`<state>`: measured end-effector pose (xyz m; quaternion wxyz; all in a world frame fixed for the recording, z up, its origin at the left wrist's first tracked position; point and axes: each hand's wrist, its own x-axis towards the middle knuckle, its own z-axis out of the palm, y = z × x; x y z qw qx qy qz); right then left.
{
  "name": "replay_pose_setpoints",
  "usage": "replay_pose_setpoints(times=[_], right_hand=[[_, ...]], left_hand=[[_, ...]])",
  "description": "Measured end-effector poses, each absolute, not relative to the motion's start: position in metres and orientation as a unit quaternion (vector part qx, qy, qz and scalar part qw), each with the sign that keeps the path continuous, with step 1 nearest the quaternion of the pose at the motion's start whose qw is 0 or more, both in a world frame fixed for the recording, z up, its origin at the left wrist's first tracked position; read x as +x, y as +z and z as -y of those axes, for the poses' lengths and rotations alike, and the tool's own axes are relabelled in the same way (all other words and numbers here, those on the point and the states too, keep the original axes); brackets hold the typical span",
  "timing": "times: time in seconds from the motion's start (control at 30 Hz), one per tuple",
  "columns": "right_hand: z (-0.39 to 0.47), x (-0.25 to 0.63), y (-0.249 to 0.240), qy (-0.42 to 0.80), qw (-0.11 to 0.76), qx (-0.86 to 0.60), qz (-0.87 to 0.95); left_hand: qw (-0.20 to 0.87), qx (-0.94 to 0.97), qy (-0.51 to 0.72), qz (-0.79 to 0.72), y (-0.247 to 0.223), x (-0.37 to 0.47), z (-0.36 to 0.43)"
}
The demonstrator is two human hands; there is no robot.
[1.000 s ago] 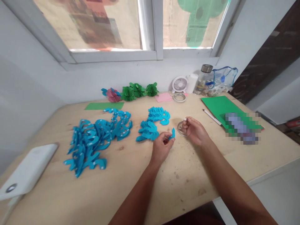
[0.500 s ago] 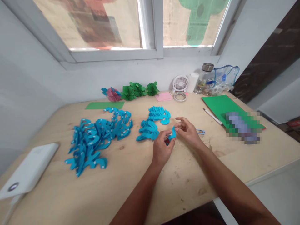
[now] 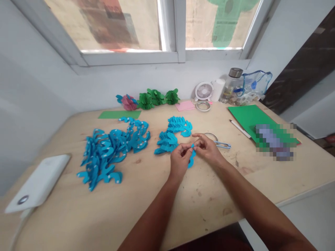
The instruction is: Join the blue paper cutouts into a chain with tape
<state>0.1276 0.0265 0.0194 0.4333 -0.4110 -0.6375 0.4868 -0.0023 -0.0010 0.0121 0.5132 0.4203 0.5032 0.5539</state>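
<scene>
My left hand (image 3: 180,158) is closed on a small curved blue paper cutout (image 3: 191,161), which hangs down below the fingers. The fingertips of my right hand (image 3: 207,149) pinch its upper end, with one finger stretched out. Just beyond my hands, folded blue paper cutouts (image 3: 167,141) stand in a bunch, with another row (image 3: 180,125) behind. Left of them spreads a large heap of blue paper cutouts (image 3: 104,150) dotted with small white squares. Past my right hand lie a thin ring (image 3: 211,135), partly hidden, and a slim light-blue tool (image 3: 223,144).
A white power bank (image 3: 39,181) with a cable lies at the left. Along the wall are green paper shapes (image 3: 157,97), a pink one (image 3: 129,103), a small fan (image 3: 204,91), a tape roll (image 3: 203,106) and a bottle (image 3: 230,85). Green sheets (image 3: 246,113) and a pen (image 3: 239,128) lie right.
My hands have come together, and my right fingertips now meet the left ones at the cutout's top. The cutout hangs lower. The ring behind my right hand has come into sight.
</scene>
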Motion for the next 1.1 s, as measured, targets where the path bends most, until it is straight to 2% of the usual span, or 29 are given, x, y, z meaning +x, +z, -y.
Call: replay_pose_setpoints(times=[0.6,1.1], right_hand=[[-0.0275,0.1281,0.0226,0.452,0.455,-0.449,0.622],[-0.0264,0.1289,0.0247,0.443,0.384,-0.473,0.658]], left_hand=[[0.556,0.333,0.55,-0.527,0.0204,-0.0041,0.0002],[0.538,0.381,0.533,-0.53,0.0215,-0.0042,0.0007]])
